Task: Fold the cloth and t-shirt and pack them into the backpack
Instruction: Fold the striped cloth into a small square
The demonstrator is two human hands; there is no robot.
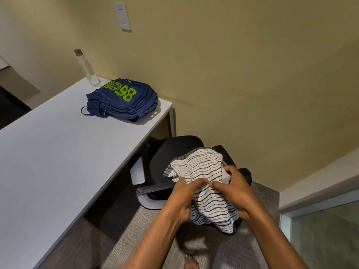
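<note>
Two hands held the striped cloth [204,171] bunched in the air over a black chair [174,152], just right of the desk [58,152]. Left hand [184,199] gripped the cloth's left side, fingers curled under the fabric and the thumb pressed on top. Right hand [235,189] gripped the right side the same way, its thumb nearly meeting the other thumb at the middle and its fingers hooked over a fold further back. The cloth's long axis ran from a crumpled mass on the far side, above the chair seat, down toward the person, where its loose end hung below the wrists and pointed at the carpet. Its dark stripes ran across that axis. A navy backpack [124,100] lay flat on the desk's far corner, well apart from the hands, green print facing up, its long axis running along the desk with the carry loop pointing left. A clear bottle [87,70] stood upright just beside it, against the wall. A bare foot [191,263] showed at the bottom edge.
</note>
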